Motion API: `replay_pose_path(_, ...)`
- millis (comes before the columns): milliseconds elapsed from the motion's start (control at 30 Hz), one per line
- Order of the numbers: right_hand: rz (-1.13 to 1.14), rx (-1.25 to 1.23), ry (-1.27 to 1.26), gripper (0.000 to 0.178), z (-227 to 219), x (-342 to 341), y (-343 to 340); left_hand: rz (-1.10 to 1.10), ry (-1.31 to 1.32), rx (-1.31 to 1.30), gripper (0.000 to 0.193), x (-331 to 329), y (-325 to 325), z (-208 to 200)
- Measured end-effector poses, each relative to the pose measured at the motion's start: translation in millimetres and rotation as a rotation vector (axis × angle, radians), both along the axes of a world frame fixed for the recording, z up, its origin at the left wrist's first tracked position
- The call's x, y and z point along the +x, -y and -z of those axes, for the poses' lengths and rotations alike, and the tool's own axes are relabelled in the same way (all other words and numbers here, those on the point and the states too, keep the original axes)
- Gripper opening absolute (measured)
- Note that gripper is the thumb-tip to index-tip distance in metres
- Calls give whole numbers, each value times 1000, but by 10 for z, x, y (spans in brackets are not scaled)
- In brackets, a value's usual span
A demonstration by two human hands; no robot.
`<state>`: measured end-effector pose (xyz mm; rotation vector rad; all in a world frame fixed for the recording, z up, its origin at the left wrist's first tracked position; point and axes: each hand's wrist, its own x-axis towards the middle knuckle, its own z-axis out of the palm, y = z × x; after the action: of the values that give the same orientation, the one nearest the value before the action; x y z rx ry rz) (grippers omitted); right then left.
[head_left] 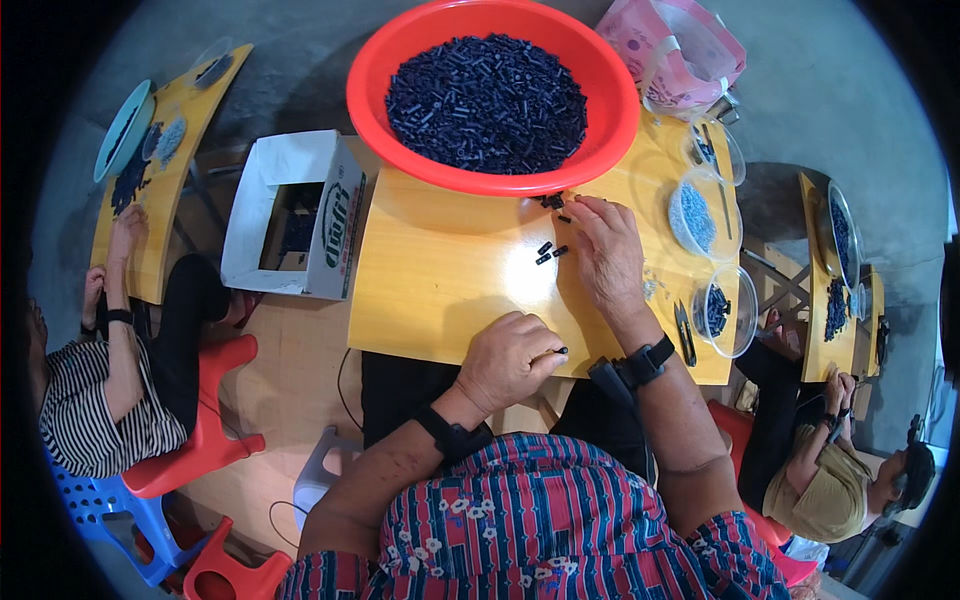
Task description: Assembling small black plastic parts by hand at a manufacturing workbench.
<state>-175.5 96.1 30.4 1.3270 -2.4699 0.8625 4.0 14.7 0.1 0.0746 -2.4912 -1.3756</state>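
My left hand (508, 360) is closed at the near edge of the wooden table, and the end of a small black plastic piece (562, 351) sticks out from its thumb and fingers. My right hand (605, 245) reaches over the tabletop with thumb and fingers drawn together; what lies in the fingertips, if anything, is too small to tell. By those fingertips, several black pieces (551, 201) lie under the rim of a large red basin (365, 100). A few more black pieces (544, 248) lie left of my right hand. The basin holds a heap of dark pieces (487, 105).
On the right are a tub of small light-blue parts (697, 218), a clear bowl (742, 310) with black pieces, and dark tweezers (685, 333). A pink bag (675, 50) stands behind. A white carton (255, 205) is left of the table (420, 290). Two people sit at side tables.
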Motion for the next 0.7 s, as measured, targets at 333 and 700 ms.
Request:
replay_pose_path(333, -50, 165, -70, 34, 39, -74, 263, -5, -48, 41, 9, 6, -5, -33)
replay_pose_path(700, -23, 215, -38, 36, 46, 22, 197, -13, -59, 46, 9, 7, -5, -6)
